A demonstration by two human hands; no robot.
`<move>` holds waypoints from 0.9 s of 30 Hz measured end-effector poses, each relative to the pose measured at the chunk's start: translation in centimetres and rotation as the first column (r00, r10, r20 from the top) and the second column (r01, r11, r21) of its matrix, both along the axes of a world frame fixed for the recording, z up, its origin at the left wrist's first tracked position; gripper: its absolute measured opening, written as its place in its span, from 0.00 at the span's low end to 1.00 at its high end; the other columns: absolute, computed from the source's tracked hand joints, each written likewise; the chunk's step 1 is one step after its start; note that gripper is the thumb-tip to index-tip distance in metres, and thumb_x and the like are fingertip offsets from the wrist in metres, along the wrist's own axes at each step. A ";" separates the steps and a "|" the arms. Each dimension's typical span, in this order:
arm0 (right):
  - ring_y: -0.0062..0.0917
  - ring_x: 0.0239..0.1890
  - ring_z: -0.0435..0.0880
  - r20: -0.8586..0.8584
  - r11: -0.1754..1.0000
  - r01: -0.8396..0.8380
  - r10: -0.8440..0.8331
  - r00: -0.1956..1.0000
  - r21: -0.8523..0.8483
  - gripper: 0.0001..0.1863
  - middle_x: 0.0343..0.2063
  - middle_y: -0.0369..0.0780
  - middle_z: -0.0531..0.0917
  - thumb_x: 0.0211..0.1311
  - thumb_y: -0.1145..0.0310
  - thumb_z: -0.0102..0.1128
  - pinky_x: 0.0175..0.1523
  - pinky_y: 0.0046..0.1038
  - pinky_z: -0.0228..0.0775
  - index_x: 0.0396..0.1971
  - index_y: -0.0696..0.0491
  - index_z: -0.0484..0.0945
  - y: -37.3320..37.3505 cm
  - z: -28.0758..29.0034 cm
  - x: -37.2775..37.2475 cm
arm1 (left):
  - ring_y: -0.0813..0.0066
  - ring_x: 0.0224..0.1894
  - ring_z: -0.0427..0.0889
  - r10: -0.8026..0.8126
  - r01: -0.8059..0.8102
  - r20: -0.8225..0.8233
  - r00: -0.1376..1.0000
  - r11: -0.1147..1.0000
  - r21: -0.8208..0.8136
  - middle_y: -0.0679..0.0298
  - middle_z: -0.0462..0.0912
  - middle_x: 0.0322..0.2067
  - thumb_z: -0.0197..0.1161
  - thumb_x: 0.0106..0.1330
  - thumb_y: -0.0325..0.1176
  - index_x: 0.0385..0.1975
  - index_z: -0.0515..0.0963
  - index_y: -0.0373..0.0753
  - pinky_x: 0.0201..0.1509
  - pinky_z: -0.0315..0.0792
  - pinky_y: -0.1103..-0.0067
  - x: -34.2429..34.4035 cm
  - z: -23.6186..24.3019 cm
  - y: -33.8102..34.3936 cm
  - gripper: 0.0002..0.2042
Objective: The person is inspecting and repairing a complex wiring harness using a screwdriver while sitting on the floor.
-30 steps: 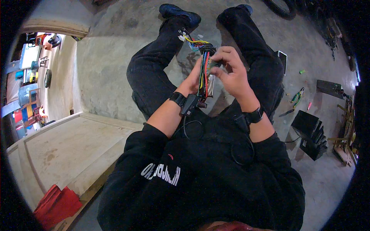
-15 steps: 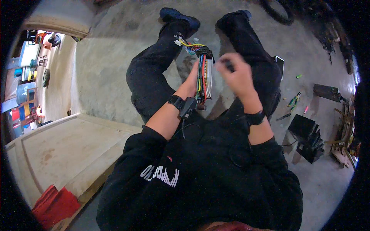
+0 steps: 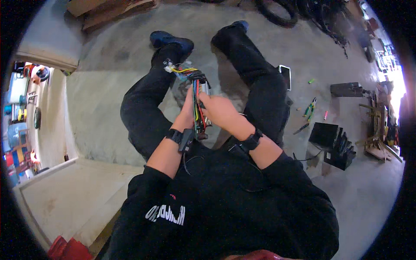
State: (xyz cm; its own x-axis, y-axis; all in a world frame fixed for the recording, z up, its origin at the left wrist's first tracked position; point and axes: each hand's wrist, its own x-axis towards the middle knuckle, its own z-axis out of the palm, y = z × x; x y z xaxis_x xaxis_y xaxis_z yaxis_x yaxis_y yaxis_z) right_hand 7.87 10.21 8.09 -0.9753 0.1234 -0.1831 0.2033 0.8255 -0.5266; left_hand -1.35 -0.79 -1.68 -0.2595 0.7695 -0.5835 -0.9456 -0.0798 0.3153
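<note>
The left hand (image 3: 186, 112) holds the wired unit (image 3: 197, 104), near twelve o'clock; the right hand (image 3: 223, 114) meets its wires (image 3: 201, 115) from three o'clock, its grip unclear. Wire-work seems in hand; the next move calls for steady left-hand support.

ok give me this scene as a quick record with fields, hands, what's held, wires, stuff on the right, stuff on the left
left hand: bare, gripping the left side of the unit
right hand: bare, fingers at the right side of the unit; whether they pinch anything is hidden
held item: long, narrow unit with silvery casing
wires: loose multicoloured bundle at the far end
floor, right: green-handled pliers, pink item, black boxy object
left: pale panel, red item on its near end
</note>
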 end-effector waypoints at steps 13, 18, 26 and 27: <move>0.51 0.32 0.82 -0.006 1.000 -0.006 0.006 1.000 0.002 0.19 0.26 0.51 0.82 0.55 0.71 0.63 0.36 0.48 0.72 0.43 0.56 0.64 -0.4 -0.1 0.3 | 0.69 0.31 0.84 -0.046 0.051 0.045 0.998 0.992 -0.114 0.63 0.84 0.30 0.48 0.64 0.71 0.39 0.80 0.48 0.32 0.79 0.71 0.9 3.0 0.3 0.30; 0.50 0.32 0.82 0.031 0.999 -0.014 0.016 0.999 -0.041 0.21 0.26 0.51 0.82 0.54 0.71 0.63 0.36 0.49 0.71 0.45 0.54 0.64 -0.5 0.2 -0.1 | 0.69 0.31 0.84 -0.048 0.048 0.004 0.999 0.988 -0.150 0.64 0.84 0.31 0.47 0.64 0.72 0.38 0.80 0.50 0.31 0.78 0.71 0.6 2.7 -0.2 0.30; 0.51 0.33 0.81 -0.023 0.998 0.054 -0.055 0.998 -0.034 0.21 0.26 0.53 0.81 0.56 0.66 0.64 0.37 0.50 0.71 0.45 0.53 0.64 -0.1 0.5 0.5 | 0.72 0.30 0.81 -0.013 0.003 -0.056 0.998 0.985 -0.172 0.67 0.81 0.29 0.47 0.65 0.70 0.38 0.79 0.50 0.30 0.75 0.73 0.8 3.0 0.7 0.28; 0.51 0.33 0.81 0.005 0.996 0.084 -0.084 0.996 -0.022 0.21 0.27 0.53 0.81 0.57 0.65 0.65 0.37 0.50 0.71 0.44 0.54 0.64 -0.2 0.7 0.4 | 0.72 0.31 0.81 -0.012 0.003 -0.056 0.998 0.986 -0.168 0.67 0.81 0.29 0.46 0.65 0.70 0.38 0.79 0.50 0.30 0.75 0.74 0.8 3.3 0.9 0.28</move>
